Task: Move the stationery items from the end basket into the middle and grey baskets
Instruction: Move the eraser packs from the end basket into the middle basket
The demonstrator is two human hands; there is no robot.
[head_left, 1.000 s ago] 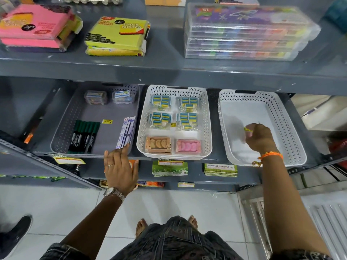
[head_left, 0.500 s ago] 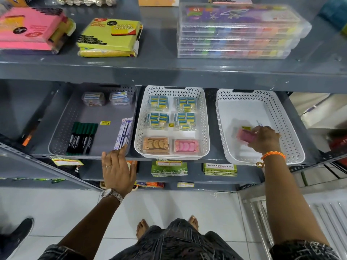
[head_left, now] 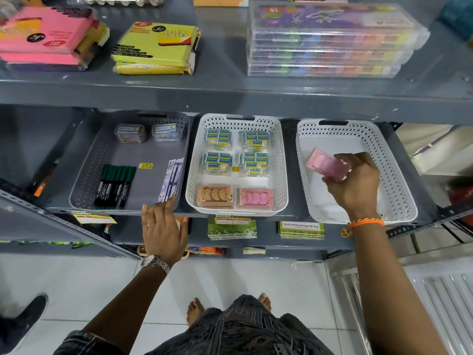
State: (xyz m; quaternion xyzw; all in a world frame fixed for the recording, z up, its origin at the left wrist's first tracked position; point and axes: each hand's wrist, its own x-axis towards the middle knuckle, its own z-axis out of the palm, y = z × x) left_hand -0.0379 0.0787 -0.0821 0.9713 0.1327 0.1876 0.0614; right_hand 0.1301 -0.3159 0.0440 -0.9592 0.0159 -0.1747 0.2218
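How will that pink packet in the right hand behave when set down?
The pink packet looks small, flat and boxy, so probably light and stiff. It should lie flat rather than roll. Its glossy wrap may slip a little in the right hand.

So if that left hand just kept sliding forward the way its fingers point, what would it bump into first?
Probably the front rim of the grey basket. The left hand rests at the shelf edge with its fingertips already at that rim, beside the flat white packets. Depth is hard to judge.
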